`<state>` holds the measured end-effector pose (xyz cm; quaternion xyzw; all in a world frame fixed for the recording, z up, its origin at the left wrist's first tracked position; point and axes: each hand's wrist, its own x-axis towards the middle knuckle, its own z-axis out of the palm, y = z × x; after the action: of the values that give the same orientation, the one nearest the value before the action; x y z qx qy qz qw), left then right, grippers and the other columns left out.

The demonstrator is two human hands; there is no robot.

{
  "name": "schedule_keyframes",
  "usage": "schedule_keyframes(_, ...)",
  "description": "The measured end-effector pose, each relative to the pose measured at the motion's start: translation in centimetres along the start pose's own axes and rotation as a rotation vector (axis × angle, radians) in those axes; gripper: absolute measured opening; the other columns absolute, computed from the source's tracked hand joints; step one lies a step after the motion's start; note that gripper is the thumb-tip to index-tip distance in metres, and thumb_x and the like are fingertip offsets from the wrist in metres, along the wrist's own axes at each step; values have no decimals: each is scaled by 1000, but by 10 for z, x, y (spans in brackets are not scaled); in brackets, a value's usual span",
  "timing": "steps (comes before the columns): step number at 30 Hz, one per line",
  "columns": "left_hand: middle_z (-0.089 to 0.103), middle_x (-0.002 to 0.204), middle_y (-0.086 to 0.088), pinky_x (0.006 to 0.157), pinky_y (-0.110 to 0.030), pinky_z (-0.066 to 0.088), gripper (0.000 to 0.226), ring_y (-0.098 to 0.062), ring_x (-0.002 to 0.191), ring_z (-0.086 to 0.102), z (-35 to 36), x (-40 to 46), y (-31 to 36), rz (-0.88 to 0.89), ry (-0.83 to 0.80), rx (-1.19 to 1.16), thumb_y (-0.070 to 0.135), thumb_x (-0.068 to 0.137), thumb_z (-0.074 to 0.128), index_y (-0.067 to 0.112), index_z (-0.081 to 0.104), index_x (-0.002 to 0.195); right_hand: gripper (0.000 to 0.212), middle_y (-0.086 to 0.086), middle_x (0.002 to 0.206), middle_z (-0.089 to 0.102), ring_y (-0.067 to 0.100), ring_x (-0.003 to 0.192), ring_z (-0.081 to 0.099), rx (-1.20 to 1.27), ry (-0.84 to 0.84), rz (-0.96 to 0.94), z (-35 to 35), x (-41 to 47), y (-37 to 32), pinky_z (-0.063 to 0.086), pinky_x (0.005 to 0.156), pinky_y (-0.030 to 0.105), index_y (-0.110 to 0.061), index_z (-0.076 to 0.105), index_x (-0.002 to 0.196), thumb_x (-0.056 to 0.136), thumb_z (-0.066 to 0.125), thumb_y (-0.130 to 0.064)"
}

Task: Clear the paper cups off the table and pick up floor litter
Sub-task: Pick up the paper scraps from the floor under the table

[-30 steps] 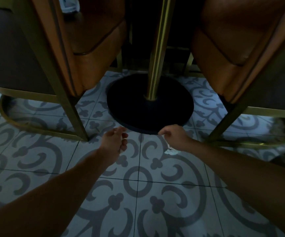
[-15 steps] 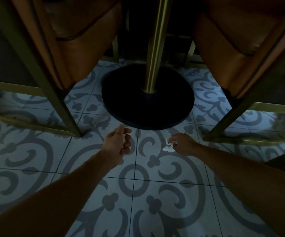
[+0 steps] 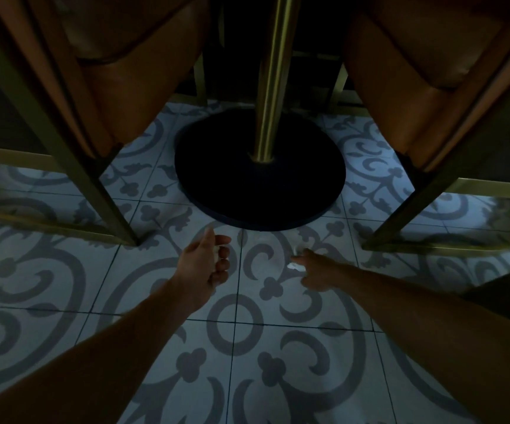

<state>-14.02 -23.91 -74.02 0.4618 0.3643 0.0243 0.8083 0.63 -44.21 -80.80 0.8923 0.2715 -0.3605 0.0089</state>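
I am looking down at a patterned tile floor under a table. My right hand hovers low over the tiles and pinches a small white paper scrap at its fingertips. My left hand is a short way to the left, half curled with the palm turned towards the right hand. A pale speck shows among its fingers; whether it is litter is unclear. No paper cups are in view.
The table's round black base and brass pole stand just beyond my hands. Brown padded chairs with brass frames flank it, the left one's leg and the right one's leg close by.
My right hand has lifted the white scrap off the tile and moved it left and back, towards the left hand. The left hand has hardly moved.
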Motion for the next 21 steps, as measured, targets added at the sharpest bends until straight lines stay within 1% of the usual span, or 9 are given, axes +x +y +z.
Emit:
schedule_keyframes(3,48,64,-1,32,-18,26,35,-6,41,37,0,-1,-1,-11,-11,4,36,105,37,8,58,97,66,11,161,5,34,143,21,-41,-39,29,10,3,-3,29,115,41,-20,20,150,91,50,-16)
schedule_keyframes(6,48,65,-1,32,-17,28,35,-6,41,37,-2,-2,-1,-11,-8,8,35,105,36,9,58,97,67,16,158,9,37,139,27,-76,-35,67,16,5,-5,33,113,45,-15,17,150,91,48,-19)
schedule_keyframes(9,48,64,-1,31,-17,28,34,-7,41,37,-3,-3,0,-12,14,14,35,105,37,9,58,96,62,20,151,23,37,128,41,-105,-40,82,18,5,-9,41,105,44,-5,27,145,90,51,-22)
schedule_keyframes(12,49,64,-1,31,-17,28,34,-7,41,38,-2,-6,1,-12,31,23,35,105,38,9,59,95,45,18,122,53,28,100,57,-136,-120,88,20,0,-13,50,82,34,2,49,124,87,59,-22)
schedule_keyframes(13,49,64,-1,31,-18,28,34,-7,42,38,-1,-7,2,-11,36,26,35,105,39,9,59,96,42,17,112,56,27,97,59,-161,-145,89,21,-2,-16,50,79,32,3,53,118,86,61,-23)
schedule_keyframes(14,49,64,-1,31,-18,28,34,-7,42,38,0,-8,2,-11,40,33,34,105,39,9,59,96,43,17,110,58,29,100,60,-181,-146,87,22,-4,-18,50,81,33,3,54,117,85,63,-24)
schedule_keyframes(16,49,64,-1,32,-18,27,33,-7,41,38,1,-10,5,-11,39,41,33,105,39,8,59,97,53,18,119,57,32,109,59,-149,-83,91,20,-7,-20,50,87,34,3,49,121,81,69,-27)
schedule_keyframes(18,49,64,-1,31,-18,26,33,-7,40,38,1,-12,8,-6,27,30,33,105,39,8,59,96,56,18,123,53,33,110,58,-80,35,97,13,-10,-22,52,85,35,1,46,121,78,72,-23)
schedule_keyframes(21,48,63,-1,32,-18,26,33,-8,41,37,-1,-17,12,5,26,40,32,105,38,8,59,95,32,19,119,55,32,104,59,-31,217,75,2,-18,-23,50,76,33,0,50,113,82,58,-5)
